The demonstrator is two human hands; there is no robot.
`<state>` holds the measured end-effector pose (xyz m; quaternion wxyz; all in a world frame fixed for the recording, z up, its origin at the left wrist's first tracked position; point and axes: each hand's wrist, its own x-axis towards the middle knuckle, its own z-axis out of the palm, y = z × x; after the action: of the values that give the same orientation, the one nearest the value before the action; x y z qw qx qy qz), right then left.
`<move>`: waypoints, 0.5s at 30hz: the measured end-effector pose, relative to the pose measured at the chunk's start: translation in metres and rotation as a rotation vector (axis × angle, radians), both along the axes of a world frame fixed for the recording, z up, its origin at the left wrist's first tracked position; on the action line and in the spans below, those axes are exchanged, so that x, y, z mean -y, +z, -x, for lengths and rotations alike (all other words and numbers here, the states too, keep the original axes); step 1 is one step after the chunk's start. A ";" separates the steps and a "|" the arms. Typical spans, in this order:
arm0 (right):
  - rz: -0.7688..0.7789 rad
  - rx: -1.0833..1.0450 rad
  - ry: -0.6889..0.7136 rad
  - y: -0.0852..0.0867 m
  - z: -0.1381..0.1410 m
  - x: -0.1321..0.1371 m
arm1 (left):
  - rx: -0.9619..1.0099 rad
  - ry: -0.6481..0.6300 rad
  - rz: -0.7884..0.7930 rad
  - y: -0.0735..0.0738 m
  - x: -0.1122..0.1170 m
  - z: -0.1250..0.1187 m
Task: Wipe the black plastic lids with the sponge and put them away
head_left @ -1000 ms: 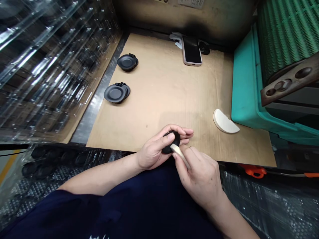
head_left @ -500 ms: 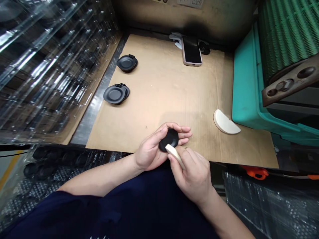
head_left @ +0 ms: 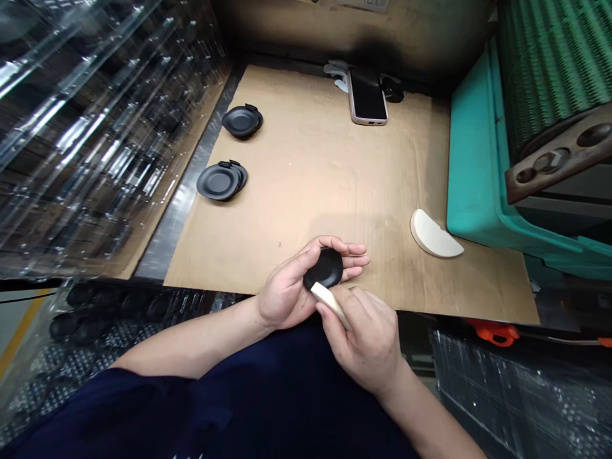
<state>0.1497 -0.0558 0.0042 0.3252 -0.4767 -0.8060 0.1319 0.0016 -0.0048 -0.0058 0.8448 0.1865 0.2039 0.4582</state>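
Note:
In my left hand [head_left: 289,287] rests a small round black dished part [head_left: 326,266], with the thumb over its edge and the other fingers stretched out behind it. My right hand [head_left: 366,331] pinches a cream-white pad [head_left: 329,302], perhaps foam or felt. The pad's tip sits at the near rim of the black part; whether it touches cannot be made out. A second white pad, half-moon shaped [head_left: 434,236], lies on the cardboard [head_left: 306,178] to the right. Two small stacks of similar black parts lie at the left, one nearer [head_left: 220,183] and one farther [head_left: 241,121].
A phone [head_left: 368,99] lies at the back over a white and black item. The turquoise bin [head_left: 473,146] stands at the right, below a green ridged block [head_left: 554,64] with a bolted metal bar. Clear plastic trays [head_left: 95,127] rise on the left. An orange handle [head_left: 497,333] shows below the cardboard.
My right hand has drawn the white pad slightly toward me and left, from inside the black part to its near rim. My left hand stays nearly still.

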 end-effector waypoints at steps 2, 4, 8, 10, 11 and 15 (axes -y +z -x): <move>-0.004 0.001 -0.016 -0.002 -0.002 -0.001 | 0.006 -0.005 0.004 0.001 0.000 0.000; -0.004 0.007 -0.037 -0.004 -0.005 -0.002 | 0.012 -0.008 0.003 0.001 -0.001 0.000; -0.024 0.035 -0.100 -0.008 -0.010 -0.004 | 0.015 -0.009 -0.013 0.001 0.000 0.000; -0.034 0.041 -0.123 -0.009 -0.012 -0.004 | 0.007 -0.014 -0.026 0.000 0.000 -0.001; -0.034 0.037 -0.129 -0.009 -0.013 -0.005 | 0.005 -0.017 -0.032 -0.001 0.000 -0.001; -0.021 0.010 -0.130 -0.009 -0.015 -0.004 | 0.004 -0.028 -0.043 -0.002 0.000 0.000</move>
<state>0.1646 -0.0520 -0.0053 0.3342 -0.5253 -0.7761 0.0996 0.0018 -0.0050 -0.0082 0.8474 0.2068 0.1895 0.4509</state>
